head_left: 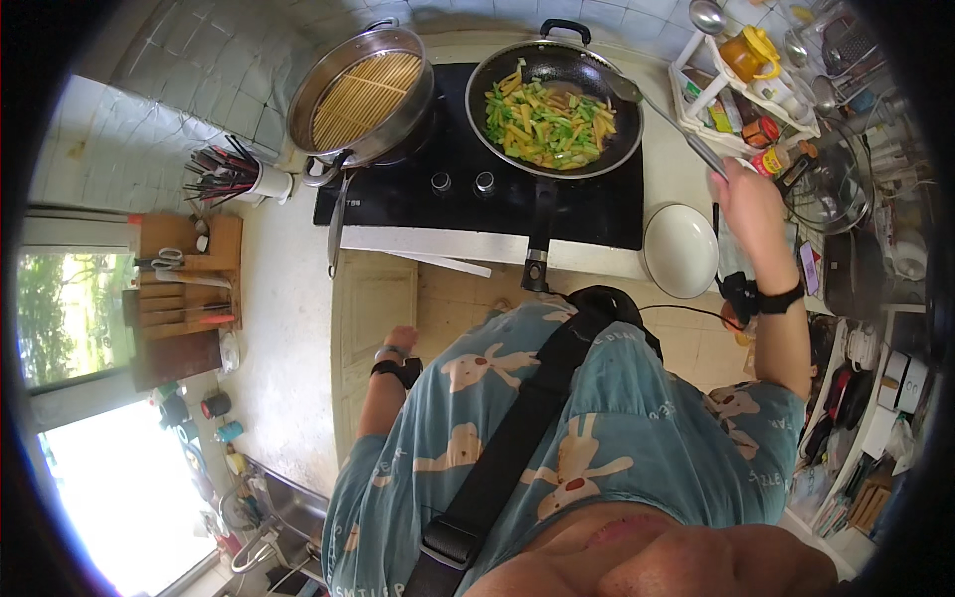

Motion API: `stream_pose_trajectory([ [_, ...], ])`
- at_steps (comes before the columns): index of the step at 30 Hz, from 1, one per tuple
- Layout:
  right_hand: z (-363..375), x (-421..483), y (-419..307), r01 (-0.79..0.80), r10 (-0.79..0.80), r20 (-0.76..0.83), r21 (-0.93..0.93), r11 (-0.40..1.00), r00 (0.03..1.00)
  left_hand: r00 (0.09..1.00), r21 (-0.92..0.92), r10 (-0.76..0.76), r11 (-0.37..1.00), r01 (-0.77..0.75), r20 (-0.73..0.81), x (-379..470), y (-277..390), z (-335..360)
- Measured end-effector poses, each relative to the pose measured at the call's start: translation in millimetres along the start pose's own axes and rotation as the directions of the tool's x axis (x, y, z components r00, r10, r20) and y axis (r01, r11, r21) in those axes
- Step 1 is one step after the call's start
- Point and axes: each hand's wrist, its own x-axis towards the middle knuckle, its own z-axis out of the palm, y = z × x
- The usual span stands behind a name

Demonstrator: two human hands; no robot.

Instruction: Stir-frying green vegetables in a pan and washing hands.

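Note:
My right hand (pixel 750 201) grips the handle of a metal cooking spatula (pixel 697 145), whose blade rests over the right rim of a black wok (pixel 485 138). Cut green and yellowish vegetable pieces (pixel 552 123), possibly celery or beans, lie spread across the wok's bottom. The wok's long black handle (pixel 539 246) points towards me. Below that hand, a white bowl (pixel 680 251) stands on the counter beside the cooktop. My left hand (pixel 401 338) hangs low at my side, away from the cooktop; its fingers are foreshortened, and nothing shows in it.
On the black cooktop (pixel 448 213), left of the wok, sits a steel pot (pixel 419 89) with a bamboo rack (pixel 369 97) inside. A chopstick holder (pixel 268 183) and a wooden knife block (pixel 231 261) stand left. At right are a white condiment rack (pixel 690 104) and a glass lid (pixel 839 194).

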Motion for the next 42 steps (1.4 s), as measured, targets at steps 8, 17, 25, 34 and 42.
stream_pose_trajectory([
  [8,23.8,17.8,30.6,-0.626,0.052,0.734,0.537,0.566,0.677,0.989,-0.272,-0.114,0.959,0.085,-0.090,1.2,-10.2,11.1],
  [17,109.4,21.5,-57.3,-0.724,-0.253,0.679,0.658,-0.208,0.689,0.983,0.337,0.181,0.924,-0.178,0.023,-1.3,5.7,-10.0],
  [25,59.1,13.0,-54.6,-0.473,0.064,0.507,0.741,0.477,0.860,0.992,-0.119,-0.126,0.985,0.124,-0.002,0.4,3.0,0.8],
  [34,-1.7,12.8,-28.4,-0.041,0.017,0.147,0.164,0.986,0.989,0.968,0.529,0.223,0.811,-0.249,0.114,-0.9,-3.9,0.8],
  [42,-0.1,24.0,34.4,-0.732,-0.082,0.810,0.564,0.383,0.581,0.990,0.450,0.131,0.882,-0.138,0.046,5.2,6.9,-2.6],
])
